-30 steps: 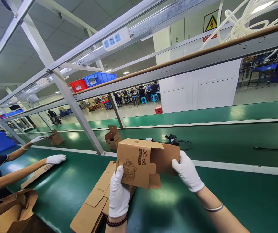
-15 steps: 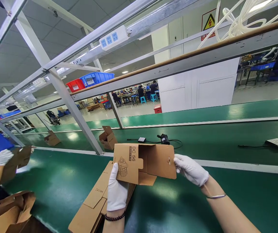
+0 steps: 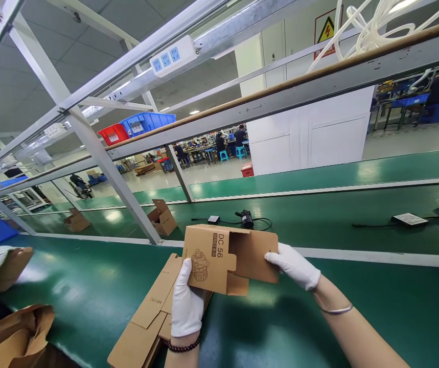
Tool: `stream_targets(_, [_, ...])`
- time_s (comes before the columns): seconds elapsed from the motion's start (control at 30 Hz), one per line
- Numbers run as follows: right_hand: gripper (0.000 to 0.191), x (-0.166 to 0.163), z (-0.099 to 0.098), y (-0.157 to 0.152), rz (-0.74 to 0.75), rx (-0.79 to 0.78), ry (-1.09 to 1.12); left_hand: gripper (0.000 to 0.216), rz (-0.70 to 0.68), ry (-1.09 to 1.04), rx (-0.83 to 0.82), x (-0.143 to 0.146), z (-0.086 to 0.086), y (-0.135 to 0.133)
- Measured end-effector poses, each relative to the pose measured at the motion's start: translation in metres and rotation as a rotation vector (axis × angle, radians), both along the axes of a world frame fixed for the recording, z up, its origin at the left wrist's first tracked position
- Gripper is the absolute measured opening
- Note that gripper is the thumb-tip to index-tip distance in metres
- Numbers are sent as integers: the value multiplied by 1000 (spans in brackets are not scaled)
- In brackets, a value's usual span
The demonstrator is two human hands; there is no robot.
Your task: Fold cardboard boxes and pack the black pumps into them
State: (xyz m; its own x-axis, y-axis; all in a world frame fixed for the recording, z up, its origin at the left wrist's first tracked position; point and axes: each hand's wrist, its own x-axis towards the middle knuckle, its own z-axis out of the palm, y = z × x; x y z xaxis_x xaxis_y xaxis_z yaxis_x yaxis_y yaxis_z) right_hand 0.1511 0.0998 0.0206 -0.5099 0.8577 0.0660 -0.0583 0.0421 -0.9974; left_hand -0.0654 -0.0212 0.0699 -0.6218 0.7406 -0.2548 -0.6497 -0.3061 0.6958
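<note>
Two white-gloved hands, L hand (image 3: 186, 305) & R hand (image 3: 294, 266), grip boxy matte cardboard carton (image 3: 213, 250), flaps open.

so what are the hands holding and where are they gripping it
One cardboard box: the left hand grips its printed face from below, the right hand holds its right edge.

"DC 56" on the carton (image 3: 219, 258)

Before us a glossy green bench (image 3: 89, 296), a stack of flat cardboard blanks (image 3: 154, 317) at our near edge, past the white strip (image 3: 376, 258) a green belt (image 3: 338, 220), on it we see an open carton (image 3: 161, 217), another carton (image 3: 75, 221) further left, a black pump (image 3: 247, 219) with its cable, a flat leaflet (image 3: 409, 219)
</note>
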Motion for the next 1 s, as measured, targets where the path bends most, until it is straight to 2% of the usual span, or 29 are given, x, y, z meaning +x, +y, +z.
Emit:
stream_targets(0.07, [35, 4, -4, 4, 33, -16, -24, 34, 18, -5, -4, -5, -2, 2])
stream_targets(0.13, [41, 8, -10, 13, -7, -17, -21, 32, 31, 6, 19, -11, -7, 4])
stream_targets(0.23, [48, 19, -24, 34, -238, 0, 22, 30, 28, 6, 57, -19, -14, 4])
stream_targets(0.33, [68, 38, -38, 55, -525, -1, 31, 32, 26, -13, 78, -22, -16, 2])
stream_targets(0.43, [82, 53, -41, 63, -670, -9, 2, 35, 34, -8, 81, -17, -19, 4])
stream_targets(0.5, [82, 52, -36, 59, -626, 20, -8, 37, 55, 16, 98, -8, -29, 9])
stream_targets(0.57, [75, 42, -27, 48, -478, 73, -24, 40, 77, 33, 132, 4, -45, 16])
stream_targets(0.67, [57, 23, -12, 29, -283, 170, -69, 49, -22, 51, 121, 21, -74, 26])
stream_targets(0.73, [47, 17, -3, 20, -290, 239, -110, 56, -48, 209, 25, 27, -85, 28])
stream_targets(0.77, [42, 16, 1, 17, -323, 274, -134, 61, -9, 356, -25, 27, -86, 27])
stream_targets(0.83, [36, 18, 8, 12, -387, 341, -191, 76, 108, 730, -77, 24, -79, 24])
stream_targets(0.87, [33, 19, 11, 8, -399, 375, -218, 81, 115, 912, -74, 22, -73, 23])
stream_targets(0.93, [28, 18, 15, 0, -369, 439, -265, 77, -25, 1185, -46, 18, -61, 24])
stream_targets(1.0, [28, 15, 17, -7, -301, 490, -297, 56, -209, 1296, -54, 16, -56, 29])
